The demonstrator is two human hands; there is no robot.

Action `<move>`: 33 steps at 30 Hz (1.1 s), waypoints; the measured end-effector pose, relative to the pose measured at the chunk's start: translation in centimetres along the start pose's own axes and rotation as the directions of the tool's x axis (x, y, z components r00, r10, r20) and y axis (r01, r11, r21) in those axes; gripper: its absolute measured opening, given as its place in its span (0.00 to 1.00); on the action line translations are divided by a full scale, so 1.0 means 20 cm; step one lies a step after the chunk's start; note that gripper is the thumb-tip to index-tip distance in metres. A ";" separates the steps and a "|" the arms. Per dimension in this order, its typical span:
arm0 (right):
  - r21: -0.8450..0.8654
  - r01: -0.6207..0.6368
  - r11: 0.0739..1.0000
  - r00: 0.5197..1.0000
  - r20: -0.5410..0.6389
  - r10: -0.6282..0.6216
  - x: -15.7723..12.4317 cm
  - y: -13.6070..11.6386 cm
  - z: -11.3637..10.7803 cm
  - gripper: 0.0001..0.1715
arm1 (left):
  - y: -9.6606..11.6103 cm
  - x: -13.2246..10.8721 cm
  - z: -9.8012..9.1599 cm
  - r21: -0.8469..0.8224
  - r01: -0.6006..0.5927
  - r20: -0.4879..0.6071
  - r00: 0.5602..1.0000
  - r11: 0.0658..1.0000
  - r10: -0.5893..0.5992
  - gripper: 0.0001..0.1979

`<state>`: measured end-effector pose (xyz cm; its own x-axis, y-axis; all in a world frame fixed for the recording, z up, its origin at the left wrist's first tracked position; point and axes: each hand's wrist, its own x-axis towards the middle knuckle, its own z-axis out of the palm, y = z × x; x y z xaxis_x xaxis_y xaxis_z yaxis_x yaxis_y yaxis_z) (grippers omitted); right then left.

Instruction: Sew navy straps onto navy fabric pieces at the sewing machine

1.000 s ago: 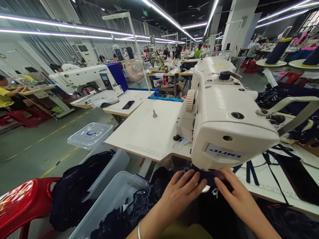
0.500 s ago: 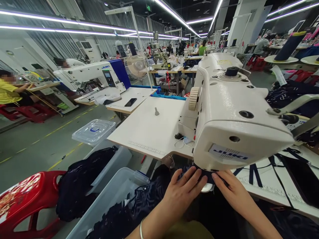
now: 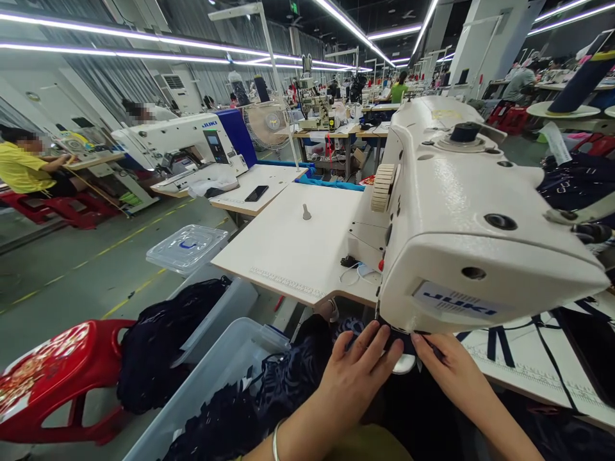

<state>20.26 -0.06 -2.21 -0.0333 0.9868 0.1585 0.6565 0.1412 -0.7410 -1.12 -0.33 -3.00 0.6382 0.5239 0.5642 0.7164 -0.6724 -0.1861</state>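
Navy fabric [image 3: 400, 342] lies beneath the head of a white sewing machine [image 3: 456, 256], at the near edge of its table. My left hand [image 3: 358, 371] rests on this fabric with fingers stretched and spread, the fingertips close under the machine head. From the other side my right hand [image 3: 444, 358] pinches the fabric's right part between thumb and fingers. The needle area is hidden by the machine head. A white rounded plate [image 3: 404, 365] shows just below the fabric, between the hands.
A clear bin [image 3: 230, 346] with dark garments stands at my left, by a red stool [image 3: 62, 378]. A flat grey metal piece [image 3: 306, 212] lies on the white table [image 3: 278, 250]. Dark strips [image 3: 500, 346] lie right of the machine. Further off, a person in yellow [image 3: 26, 166] sits working.
The view has turned slightly left, so the surroundings sit a little further right in the picture. Both hands keep nearly the same place on the fabric.
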 end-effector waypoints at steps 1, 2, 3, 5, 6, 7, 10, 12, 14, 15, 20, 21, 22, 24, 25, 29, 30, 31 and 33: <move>-0.005 -0.001 1.000 1.000 0.002 0.001 0.00 0.00 0.00 0.21 | 0.00 0.00 0.00 0.006 0.006 -0.007 1.000 1.000 -0.006 0.17; -0.009 0.001 1.000 1.000 0.004 -0.001 0.00 0.00 0.00 0.22 | 0.01 0.00 0.00 0.011 0.011 -0.014 1.000 1.000 -0.011 0.16; -0.011 0.003 1.000 1.000 0.004 -0.002 0.00 0.00 0.01 0.22 | 0.01 0.00 0.00 0.012 0.017 -0.021 1.000 1.000 -0.016 0.16; -0.014 0.011 1.000 1.000 -0.006 -0.011 -0.01 0.00 0.01 0.22 | 0.01 0.00 0.00 0.010 0.025 -0.025 0.999 1.000 -0.025 0.17; -0.016 0.018 1.000 1.000 -0.017 -0.019 -0.01 0.00 0.01 0.22 | 0.01 0.00 0.00 0.008 0.026 -0.023 0.999 1.000 -0.026 0.17; -0.018 0.027 0.999 0.999 -0.029 -0.027 -0.01 0.00 0.02 0.22 | 0.01 0.00 0.00 0.007 0.025 -0.021 0.999 1.000 -0.025 0.17; -0.023 0.045 0.999 0.997 -0.058 -0.046 -0.02 0.01 0.02 0.20 | 0.01 0.00 0.01 0.011 0.021 -0.011 1.000 1.000 -0.021 0.17; -0.021 0.044 0.999 0.997 -0.064 -0.045 -0.02 0.01 0.03 0.20 | 0.00 0.00 0.01 0.016 0.021 -0.013 1.000 1.000 -0.021 0.17; -0.016 0.048 0.999 0.997 -0.067 -0.049 -0.02 0.01 0.03 0.20 | 0.00 0.00 0.01 0.017 0.019 -0.017 1.000 1.000 -0.019 0.17; -0.014 0.055 0.998 0.996 -0.071 -0.056 -0.02 0.01 0.03 0.20 | 0.00 0.00 0.01 0.016 0.017 -0.017 1.000 1.000 -0.017 0.17; -0.028 0.062 0.998 0.994 -0.086 -0.064 -0.02 0.02 0.04 0.19 | -0.01 -0.01 0.00 0.016 0.002 0.023 1.000 1.000 -0.003 0.18; -0.030 0.060 0.998 0.994 -0.088 -0.062 -0.02 0.02 0.04 0.19 | -0.01 -0.01 0.00 0.015 0.001 0.032 0.999 1.000 -0.001 0.18; -0.032 0.060 0.998 0.994 -0.088 -0.062 -0.02 0.02 0.04 0.19 | -0.01 -0.01 0.00 0.013 -0.001 0.034 0.999 1.000 0.000 0.18; -0.033 0.065 0.997 0.995 -0.078 -0.068 -0.03 0.02 0.04 0.19 | -0.01 -0.01 0.00 0.004 -0.001 0.025 1.000 1.000 0.001 0.18; -0.034 0.068 0.997 0.995 -0.070 -0.070 -0.03 0.02 0.04 0.20 | -0.01 -0.01 0.00 -0.003 0.000 0.021 1.000 1.000 0.000 0.18; -0.037 0.077 0.996 0.997 -0.028 -0.078 -0.03 0.02 0.03 0.20 | -0.01 -0.01 0.00 -0.028 0.007 0.021 1.000 1.000 -0.006 0.18; -0.035 0.075 0.997 0.997 -0.015 -0.076 -0.03 0.03 0.03 0.21 | -0.02 -0.01 0.00 -0.033 0.010 0.022 1.000 0.999 -0.009 0.18; -0.031 0.072 0.997 0.997 -0.004 -0.072 -0.03 0.03 0.03 0.21 | -0.02 -0.02 0.00 -0.038 0.017 0.020 1.000 0.999 -0.016 0.17; -0.019 0.066 0.998 0.998 -0.016 -0.066 -0.03 0.03 0.04 0.20 | -0.02 -0.02 0.01 -0.056 0.029 0.002 1.000 0.998 -0.029 0.17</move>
<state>20.02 -0.47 -3.21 -0.0650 0.9739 0.2176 0.6668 0.2046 -0.7166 -1.62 -0.15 -3.23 0.6180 0.5439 0.5677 0.7176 -0.6853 -0.1245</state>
